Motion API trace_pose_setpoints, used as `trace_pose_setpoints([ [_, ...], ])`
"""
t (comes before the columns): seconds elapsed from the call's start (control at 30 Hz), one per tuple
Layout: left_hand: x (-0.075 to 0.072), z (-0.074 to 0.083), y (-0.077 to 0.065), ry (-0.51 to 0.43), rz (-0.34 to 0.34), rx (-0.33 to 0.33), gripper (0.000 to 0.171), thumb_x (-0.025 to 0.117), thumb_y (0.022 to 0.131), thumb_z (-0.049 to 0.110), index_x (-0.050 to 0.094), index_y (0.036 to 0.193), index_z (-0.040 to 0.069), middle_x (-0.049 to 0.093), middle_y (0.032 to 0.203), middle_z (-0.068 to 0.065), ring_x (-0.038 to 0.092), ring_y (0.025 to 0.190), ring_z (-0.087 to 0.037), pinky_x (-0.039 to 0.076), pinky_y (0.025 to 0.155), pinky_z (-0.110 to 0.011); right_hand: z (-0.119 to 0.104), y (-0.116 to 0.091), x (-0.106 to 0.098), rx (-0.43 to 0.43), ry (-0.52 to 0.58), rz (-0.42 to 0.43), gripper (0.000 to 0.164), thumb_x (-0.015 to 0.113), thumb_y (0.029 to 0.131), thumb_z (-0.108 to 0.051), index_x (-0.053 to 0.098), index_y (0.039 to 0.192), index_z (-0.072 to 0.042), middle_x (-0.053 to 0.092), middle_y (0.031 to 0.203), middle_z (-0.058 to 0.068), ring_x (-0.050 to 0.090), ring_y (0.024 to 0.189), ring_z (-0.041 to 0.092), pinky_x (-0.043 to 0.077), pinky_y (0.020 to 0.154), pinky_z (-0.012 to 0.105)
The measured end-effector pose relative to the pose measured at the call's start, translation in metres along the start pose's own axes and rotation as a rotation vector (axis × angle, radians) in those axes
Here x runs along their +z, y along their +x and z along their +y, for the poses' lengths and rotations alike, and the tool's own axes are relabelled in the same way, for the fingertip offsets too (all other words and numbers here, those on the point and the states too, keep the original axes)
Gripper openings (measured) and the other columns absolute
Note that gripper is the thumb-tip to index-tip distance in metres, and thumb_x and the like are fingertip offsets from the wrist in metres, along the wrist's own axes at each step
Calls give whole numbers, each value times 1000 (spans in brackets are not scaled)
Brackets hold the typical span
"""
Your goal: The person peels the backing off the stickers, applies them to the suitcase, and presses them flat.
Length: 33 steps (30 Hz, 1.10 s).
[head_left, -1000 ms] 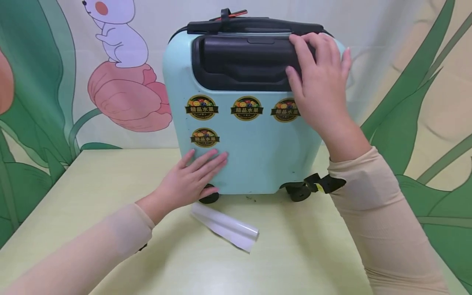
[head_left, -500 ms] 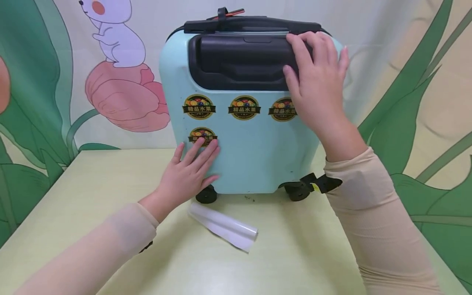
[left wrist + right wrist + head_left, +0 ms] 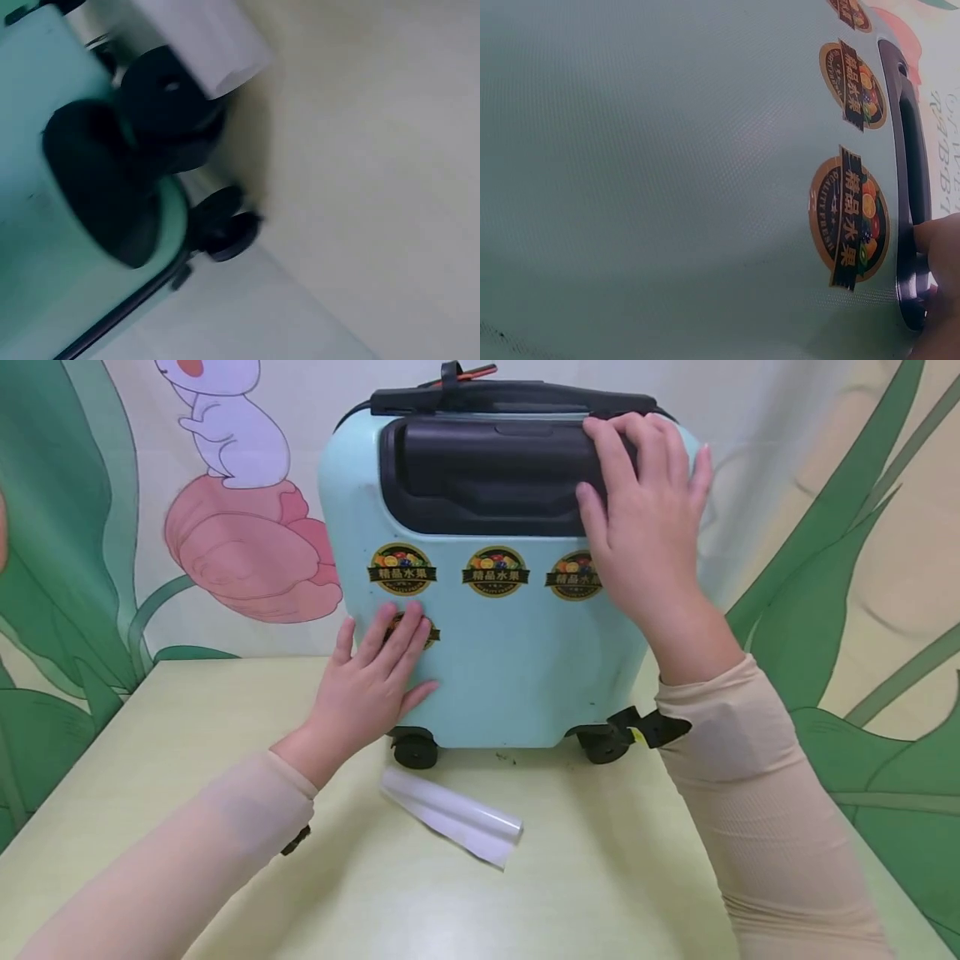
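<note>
A light-blue suitcase [image 3: 510, 668] with a black handle panel [image 3: 480, 477] stands upright on the table. My left hand [image 3: 363, 681] lies on its lower left front, fingers straight, fingertips covering much of a round fruit sticker [image 3: 432, 633]. My right hand [image 3: 648, 518] holds the upper right of the case, fingertips at the panel's top edge and thumb in its recess. In the right wrist view the thumb [image 3: 934, 236] shows at the dark panel. Three more stickers, such as the middle one [image 3: 495, 572], run in a row under the panel; the right hand overlaps the rightmost.
A curled sheet of white backing paper [image 3: 453, 818] lies on the pale table [image 3: 585, 893] in front of the suitcase. Black wheels [image 3: 415, 750] show beneath the case. A printed cloth backdrop [image 3: 247, 552] with a rabbit and leaves hangs close behind.
My left hand has slid upward from below the lower sticker onto it. The right hand keeps its hold at the panel. The view has shifted slightly.
</note>
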State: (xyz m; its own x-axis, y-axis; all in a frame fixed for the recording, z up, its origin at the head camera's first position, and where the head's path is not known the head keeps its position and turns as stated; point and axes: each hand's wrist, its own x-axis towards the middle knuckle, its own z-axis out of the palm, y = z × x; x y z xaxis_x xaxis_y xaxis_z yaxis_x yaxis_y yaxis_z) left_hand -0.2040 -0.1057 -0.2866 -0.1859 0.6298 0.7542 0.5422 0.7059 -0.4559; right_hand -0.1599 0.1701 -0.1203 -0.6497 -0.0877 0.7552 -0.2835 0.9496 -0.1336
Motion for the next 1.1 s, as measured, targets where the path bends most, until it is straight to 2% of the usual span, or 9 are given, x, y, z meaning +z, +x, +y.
trace_pose_setpoints([
  [0.13, 5, 7, -19, -24, -52, 57, 61, 30, 99, 49, 34, 144, 8, 20, 154, -3, 20, 139, -25, 18, 106, -53, -2, 0, 0, -2, -1, 3, 44, 36, 99, -30, 37, 142, -19, 34, 140, 6, 15, 136, 20, -4, 109, 49],
  [0.27, 7, 10, -31, -64, -56, 77, 61, 33, 98, 49, 36, 144, 10, 26, 152, -2, 24, 138, -24, 18, 106, -52, -3, 1, 1, -2, -11, -4, 45, 35, 100, -31, 36, 143, -20, 33, 140, 6, 14, 137, 20, -4, 109, 49],
  [0.37, 4, 9, -23, -65, -16, 84, 61, 36, 97, 48, 37, 143, 9, 31, 150, -4, 26, 136, -24, 17, 106, -52, -2, 0, 2, 7, -19, -8, 45, 35, 100, -31, 36, 143, -20, 33, 140, 6, 14, 137, 20, -4, 109, 49],
  [0.5, -2, 8, -1, -22, 9, 33, 63, 35, 97, 49, 33, 145, 8, 29, 150, -5, 25, 137, -24, 12, 107, -52, -1, -1, 2, 11, -13, 2, 44, 36, 100, -31, 37, 142, -20, 33, 140, 6, 14, 137, 20, -4, 109, 49],
  [0.57, -2, 8, 6, -1, 5, 2, 64, 35, 97, 49, 31, 146, 9, 29, 150, -5, 24, 137, -24, 10, 108, -51, 0, -1, 1, 8, -6, 6, 44, 37, 99, -31, 37, 142, -20, 34, 140, 6, 15, 137, 20, -4, 109, 49],
  [0.7, 2, 11, 2, 6, -4, -1, 64, 35, 97, 49, 31, 146, 8, 30, 150, -5, 23, 137, -25, 10, 108, -51, 0, -1, 1, -5, 11, 9, 44, 37, 99, -31, 39, 142, -19, 35, 139, 6, 16, 136, 20, -3, 109, 49],
  [0.83, 3, 12, -6, -2, -29, 45, 63, 35, 97, 49, 32, 145, 9, 30, 150, -4, 25, 137, -26, 14, 107, -52, 1, -1, 2, -12, 20, 17, 43, 38, 99, -31, 40, 141, -19, 36, 139, 6, 16, 136, 20, -3, 109, 49],
  [0.93, 0, 9, -7, 4, -27, 82, 64, 38, 96, 49, 32, 146, 10, 29, 150, -4, 27, 136, -25, 15, 106, -52, 2, -1, 2, -13, 18, 25, 43, 37, 99, -31, 40, 141, -19, 36, 139, 6, 17, 136, 21, -3, 109, 49],
  [1.1, -4, -5, -2, 8, 12, -16, 65, 38, 96, 49, 31, 146, 9, 18, 154, -3, 19, 139, -23, 8, 108, -51, 1, 0, 3, -16, 30, 38, 43, 38, 99, -30, 41, 140, -18, 37, 138, 7, 18, 135, 21, -2, 109, 49],
])
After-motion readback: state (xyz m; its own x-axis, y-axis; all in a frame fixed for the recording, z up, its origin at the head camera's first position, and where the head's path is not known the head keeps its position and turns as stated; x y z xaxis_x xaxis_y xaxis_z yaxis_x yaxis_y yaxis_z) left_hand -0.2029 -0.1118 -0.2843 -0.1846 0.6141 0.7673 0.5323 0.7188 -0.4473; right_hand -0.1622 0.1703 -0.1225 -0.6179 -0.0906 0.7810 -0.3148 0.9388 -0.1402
